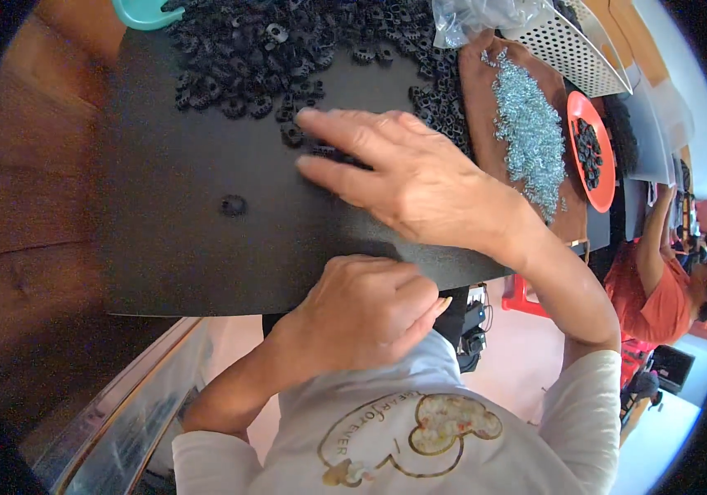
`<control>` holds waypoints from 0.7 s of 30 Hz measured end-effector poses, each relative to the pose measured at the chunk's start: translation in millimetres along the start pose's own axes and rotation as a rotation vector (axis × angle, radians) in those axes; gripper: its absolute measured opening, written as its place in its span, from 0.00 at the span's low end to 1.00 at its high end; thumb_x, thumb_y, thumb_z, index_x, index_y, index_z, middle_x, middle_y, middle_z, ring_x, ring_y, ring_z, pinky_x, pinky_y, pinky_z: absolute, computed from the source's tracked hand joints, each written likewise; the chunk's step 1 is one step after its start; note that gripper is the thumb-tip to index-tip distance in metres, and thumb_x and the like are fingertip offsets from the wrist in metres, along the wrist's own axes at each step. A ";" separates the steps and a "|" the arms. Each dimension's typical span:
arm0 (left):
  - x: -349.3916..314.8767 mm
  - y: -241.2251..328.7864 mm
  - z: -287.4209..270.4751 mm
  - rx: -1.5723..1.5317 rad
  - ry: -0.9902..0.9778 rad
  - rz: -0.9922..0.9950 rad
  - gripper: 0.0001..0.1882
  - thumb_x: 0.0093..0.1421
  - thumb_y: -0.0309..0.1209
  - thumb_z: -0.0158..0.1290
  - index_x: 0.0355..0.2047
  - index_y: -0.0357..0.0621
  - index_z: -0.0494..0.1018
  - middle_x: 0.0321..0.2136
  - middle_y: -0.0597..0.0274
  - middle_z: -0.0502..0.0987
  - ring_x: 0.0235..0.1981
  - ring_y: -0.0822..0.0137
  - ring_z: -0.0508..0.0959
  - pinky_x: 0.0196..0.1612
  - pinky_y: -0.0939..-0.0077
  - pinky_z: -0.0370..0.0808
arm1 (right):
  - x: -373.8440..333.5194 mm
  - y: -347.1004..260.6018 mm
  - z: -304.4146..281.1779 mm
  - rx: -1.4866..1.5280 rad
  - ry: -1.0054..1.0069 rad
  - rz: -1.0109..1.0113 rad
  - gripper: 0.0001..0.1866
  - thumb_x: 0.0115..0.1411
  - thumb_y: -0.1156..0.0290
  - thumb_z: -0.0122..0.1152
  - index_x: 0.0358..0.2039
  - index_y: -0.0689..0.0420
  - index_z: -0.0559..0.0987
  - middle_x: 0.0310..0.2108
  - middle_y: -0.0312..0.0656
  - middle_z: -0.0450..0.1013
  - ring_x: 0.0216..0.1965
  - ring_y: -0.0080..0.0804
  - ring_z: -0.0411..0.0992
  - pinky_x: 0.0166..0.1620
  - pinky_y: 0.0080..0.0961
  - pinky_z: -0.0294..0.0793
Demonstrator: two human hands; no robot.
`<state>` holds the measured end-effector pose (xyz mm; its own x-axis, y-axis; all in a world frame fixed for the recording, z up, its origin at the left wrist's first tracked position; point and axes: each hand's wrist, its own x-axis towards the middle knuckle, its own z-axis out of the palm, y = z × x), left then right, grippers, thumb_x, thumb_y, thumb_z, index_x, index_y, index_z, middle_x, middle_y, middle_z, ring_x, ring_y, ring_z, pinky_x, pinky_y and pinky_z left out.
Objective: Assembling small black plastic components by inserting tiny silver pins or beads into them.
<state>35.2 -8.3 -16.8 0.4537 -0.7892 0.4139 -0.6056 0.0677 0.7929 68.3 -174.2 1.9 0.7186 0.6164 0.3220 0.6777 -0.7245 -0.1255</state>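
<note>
My right hand (419, 177) reaches over the dark table with its fingers stretched out and apart. Its fingertips are beside the near edge of a heap of small black ring-shaped plastic parts (238, 58); a few dark parts show between and behind the fingers. My left hand (366, 309) is closed at the table's front edge, its fingers curled in, and whatever may be inside is hidden. One loose black part (233, 205) lies apart on the table, left of both hands.
Small shiny metal pieces (526, 115) are piled on a brown board (479, 99) at the right, beside a red dish (606, 177) of black parts. A perforated white basket (568, 54) and a turquoise bowl (143, 15) stand farther back. Another person (650, 289) works at far right.
</note>
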 end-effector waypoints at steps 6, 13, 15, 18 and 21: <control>-1.5 -3.1 3.8 0.018 -0.006 -0.009 0.12 0.50 0.26 0.60 0.17 0.43 0.67 0.14 0.59 0.67 0.15 0.56 0.72 0.20 0.63 0.69 | -23.7 13.4 -8.1 -0.001 -0.006 0.139 0.21 0.51 0.70 0.61 0.47 0.61 0.75 0.52 0.51 0.68 0.53 0.48 0.67 0.52 0.40 0.67; -2.2 -0.4 4.8 0.023 -0.014 -0.021 0.11 0.50 0.26 0.59 0.17 0.43 0.67 0.15 0.58 0.68 0.15 0.55 0.72 0.20 0.62 0.69 | -27.0 10.8 -14.6 0.081 0.098 0.168 0.16 0.50 0.72 0.62 0.41 0.60 0.77 0.43 0.47 0.71 0.43 0.46 0.70 0.44 0.37 0.70; -3.4 -0.5 6.5 0.021 -0.001 -0.031 0.11 0.51 0.26 0.58 0.18 0.42 0.67 0.15 0.58 0.68 0.16 0.55 0.72 0.20 0.62 0.69 | -17.7 0.6 -9.8 0.084 0.109 0.094 0.10 0.49 0.70 0.58 0.31 0.60 0.76 0.32 0.43 0.68 0.35 0.42 0.69 0.39 0.35 0.70; -4.0 0.4 4.8 0.036 -0.006 -0.041 0.10 0.51 0.26 0.58 0.18 0.42 0.68 0.15 0.58 0.68 0.16 0.54 0.72 0.20 0.62 0.69 | -4.5 -8.0 -0.5 0.073 0.082 0.054 0.08 0.48 0.68 0.54 0.24 0.59 0.74 0.28 0.41 0.65 0.35 0.39 0.68 0.39 0.33 0.69; -4.7 0.6 6.8 0.018 0.034 -0.044 0.09 0.52 0.26 0.58 0.19 0.41 0.69 0.15 0.58 0.69 0.16 0.54 0.72 0.21 0.62 0.70 | 4.5 -13.4 -1.2 0.005 0.023 0.023 0.05 0.48 0.69 0.54 0.22 0.57 0.75 0.30 0.41 0.66 0.36 0.36 0.68 0.38 0.30 0.68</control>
<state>28.3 -8.7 -21.4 0.5019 -0.7697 0.3945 -0.5965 0.0223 0.8023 62.3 -162.1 6.2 0.7303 0.5922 0.3406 0.6618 -0.7369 -0.1378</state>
